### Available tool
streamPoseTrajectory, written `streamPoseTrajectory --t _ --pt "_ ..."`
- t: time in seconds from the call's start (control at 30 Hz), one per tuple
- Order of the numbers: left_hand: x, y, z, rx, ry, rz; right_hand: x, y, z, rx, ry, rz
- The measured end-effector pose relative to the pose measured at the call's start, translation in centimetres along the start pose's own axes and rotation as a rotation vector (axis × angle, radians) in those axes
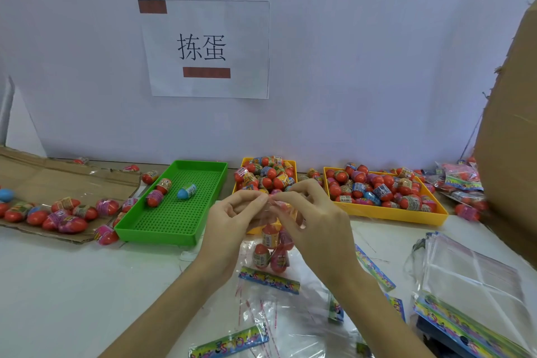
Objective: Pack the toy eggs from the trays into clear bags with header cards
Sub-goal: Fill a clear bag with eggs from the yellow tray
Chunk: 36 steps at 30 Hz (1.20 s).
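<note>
we pinch the mouth of a clear bag (271, 244) holding several toy eggs with left hand (232, 221) and right hand (311, 218); behind it, yellow trays (389, 212) remain heaped, green tray (174, 212) nearly emptied.

Green tray (180, 229) (perforated grid floor), two yellow trays (389, 215), red eggs (334, 190), one blue egg (186, 191)
</note>
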State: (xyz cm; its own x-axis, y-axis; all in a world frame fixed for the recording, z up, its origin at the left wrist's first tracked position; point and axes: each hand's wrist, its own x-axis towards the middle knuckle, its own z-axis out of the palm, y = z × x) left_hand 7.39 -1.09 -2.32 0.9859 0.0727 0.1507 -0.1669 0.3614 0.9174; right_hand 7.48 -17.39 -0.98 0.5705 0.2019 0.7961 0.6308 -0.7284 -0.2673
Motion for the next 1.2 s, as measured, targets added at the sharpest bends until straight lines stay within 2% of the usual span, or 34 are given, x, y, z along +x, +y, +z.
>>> streamPoseTrajectory --t 0.2,0.43,0.67,0.77,0.97,1.2 --pt "-0.22 0.22 0.23 -0.002 -0.029 0.007 -0.05 -0.14 0.15 -0.009 0.062 -0.016" --pt "-0.31 0.50 -0.06 0.071 -0.148 0.079 -0.01 0.00 -0.09 -0.029 0.076 -0.015" --pt "-0.39 0.39 0.07 0.204 -0.054 0.122 -0.02 -0.06 0.11 -0.064 0.059 -0.022" --pt "-0.64 0.51 0.21 0.196 -0.065 0.104 0.10 0.14 0.01 -0.050 0.075 -0.019" --pt "-0.41 0.36 -0.14 0.188 -0.051 0.074 0.19 0.45 -0.24 0.066 -0.004 0.004" --pt "-0.31 0.32 -0.23 0.208 -0.088 0.104 0.28 0.25 -0.28 0.059 -0.005 0.012"
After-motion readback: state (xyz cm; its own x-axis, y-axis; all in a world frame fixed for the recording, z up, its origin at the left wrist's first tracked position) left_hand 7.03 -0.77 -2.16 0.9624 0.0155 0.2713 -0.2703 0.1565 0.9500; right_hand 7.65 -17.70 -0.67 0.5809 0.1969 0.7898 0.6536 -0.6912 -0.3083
